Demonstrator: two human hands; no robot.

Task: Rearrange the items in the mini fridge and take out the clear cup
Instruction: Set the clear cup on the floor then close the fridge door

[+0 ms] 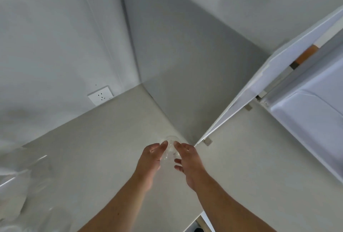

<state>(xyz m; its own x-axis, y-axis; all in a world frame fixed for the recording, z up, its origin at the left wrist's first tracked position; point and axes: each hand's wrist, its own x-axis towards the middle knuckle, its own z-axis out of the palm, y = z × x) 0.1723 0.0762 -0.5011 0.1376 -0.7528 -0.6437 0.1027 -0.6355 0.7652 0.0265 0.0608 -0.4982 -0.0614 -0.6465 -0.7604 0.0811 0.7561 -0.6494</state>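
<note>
The clear cup (170, 150) stands on the pale countertop (96, 157) close to the wall corner. It is nearly see-through, so only its rim and faint outline show. My left hand (151, 159) curls against its left side and my right hand (187, 163) presses fingertips on its right side, so the cup sits between both hands. The white mini fridge (311, 120) stands at the right, and its door (259, 83) is swung open toward the wall. Nothing inside the fridge can be seen from here.
A white wall socket (100, 95) sits low on the left wall just above the counter. Crumpled clear plastic (24, 176) lies at the counter's left edge. The counter's front edge runs near the bottom middle, with floor below it.
</note>
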